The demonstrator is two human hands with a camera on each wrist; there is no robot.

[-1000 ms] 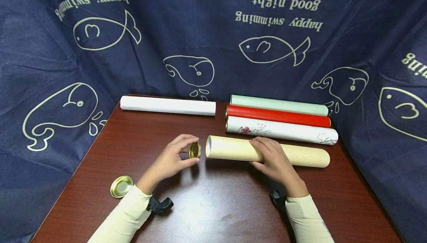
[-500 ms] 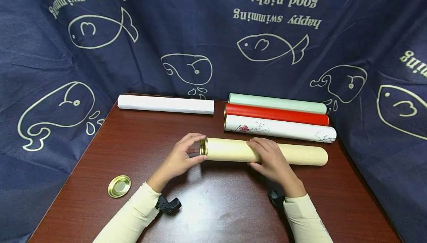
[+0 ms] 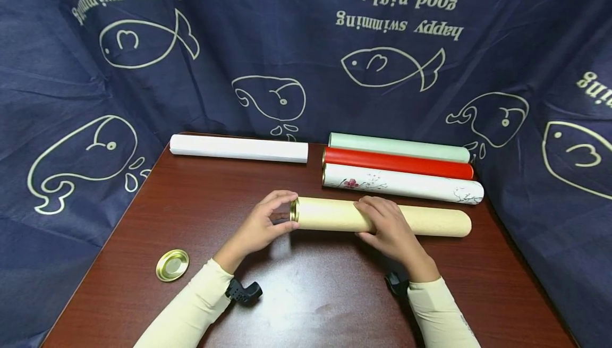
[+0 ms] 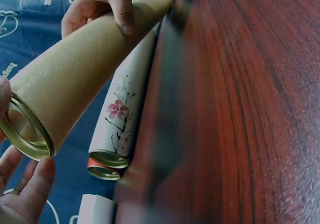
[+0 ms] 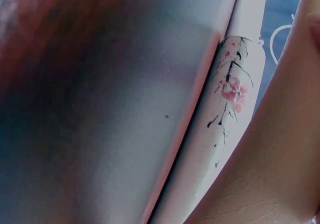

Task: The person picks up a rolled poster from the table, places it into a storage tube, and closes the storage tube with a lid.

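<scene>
A pale yellow cardboard tube lies across the middle of the table, and my right hand grips it near its centre from above. At the tube's left end sits a gold metal ring, which my left hand pinches between thumb and fingers. In the left wrist view the ring meets the rim of the tube, with the thumb and fingertips around its edge. A gold dished lid rests on the table left of my left forearm. The right wrist view shows the tube up close.
Behind the yellow tube lie a white tube with printed blossoms, a red tube and a mint green tube, side by side. A white roll lies at the back left. A dark blue curtain surrounds the table's far side.
My left hand has brought the gold ring rightward from a small gap onto the tube's left end. My right hand keeps its grip on the tube, nearly unmoved.
</scene>
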